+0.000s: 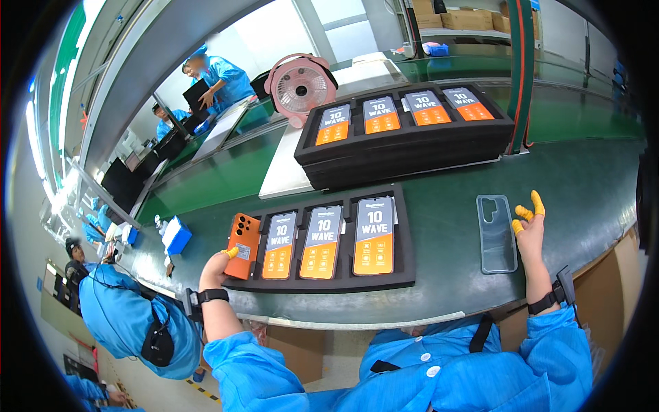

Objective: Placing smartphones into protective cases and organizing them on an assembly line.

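A pink fan stands across the green table. The left hand holds a phone — the right hand spreads loosely.

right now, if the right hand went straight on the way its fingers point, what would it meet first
The right hand would probably meet the green post beside the stacked black trays; depth is unclear.

Eight phones (seven face-up, one face-down); one clear phone case; one pink fan.
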{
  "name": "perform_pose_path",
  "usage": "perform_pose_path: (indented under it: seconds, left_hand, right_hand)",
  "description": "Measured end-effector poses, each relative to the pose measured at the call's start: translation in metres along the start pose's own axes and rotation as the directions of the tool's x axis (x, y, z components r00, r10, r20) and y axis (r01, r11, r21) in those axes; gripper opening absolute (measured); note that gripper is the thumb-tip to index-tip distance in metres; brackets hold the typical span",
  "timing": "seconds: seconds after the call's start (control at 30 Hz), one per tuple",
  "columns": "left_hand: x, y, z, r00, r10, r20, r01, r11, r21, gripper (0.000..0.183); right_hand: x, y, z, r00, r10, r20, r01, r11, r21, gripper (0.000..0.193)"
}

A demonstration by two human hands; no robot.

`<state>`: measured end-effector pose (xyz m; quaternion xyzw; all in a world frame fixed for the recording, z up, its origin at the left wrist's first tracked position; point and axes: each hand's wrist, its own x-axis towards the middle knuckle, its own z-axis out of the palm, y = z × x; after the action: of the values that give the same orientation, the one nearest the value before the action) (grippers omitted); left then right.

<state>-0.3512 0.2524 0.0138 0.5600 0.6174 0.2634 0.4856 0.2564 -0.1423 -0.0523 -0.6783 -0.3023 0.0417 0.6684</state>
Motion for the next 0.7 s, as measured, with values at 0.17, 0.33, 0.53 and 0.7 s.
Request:
perform_pose_path:
  seconds: [0.17, 0.33, 0.53, 0.7]
  left_hand:
    - [-0.044, 0.052, 0.012, 0.917, 0.292, -0.271, -0.216, 0.936, 0.279, 0.025]
    - [-0.087, 0.066, 0.083, 0.881, 0.473, -0.006, -0.405, 0.747, -0.528, 0.022]
    - [-0.145, 0.079, 0.189, 0.799, 0.569, 0.193, -0.299, 0.655, -0.694, 0.035]
    - [-0.152, 0.066, 0.254, 0.762, 0.535, 0.364, -0.248, 0.762, -0.598, 0.039]
  right_hand:
    - [-0.007, -0.019, 0.004, 0.966, -0.258, -0.010, 0.229, 0.874, -0.428, 0.082]
    - [-0.049, -0.043, 0.023, 0.953, -0.002, 0.304, 0.256, 0.546, -0.798, 0.090]
    - [-0.036, -0.055, 0.007, 0.946, -0.140, 0.293, 0.273, 0.832, -0.483, 0.091]
    - [-0.026, -0.097, 0.002, 0.758, -0.547, 0.356, 0.652, 0.653, -0.386, 0.049]
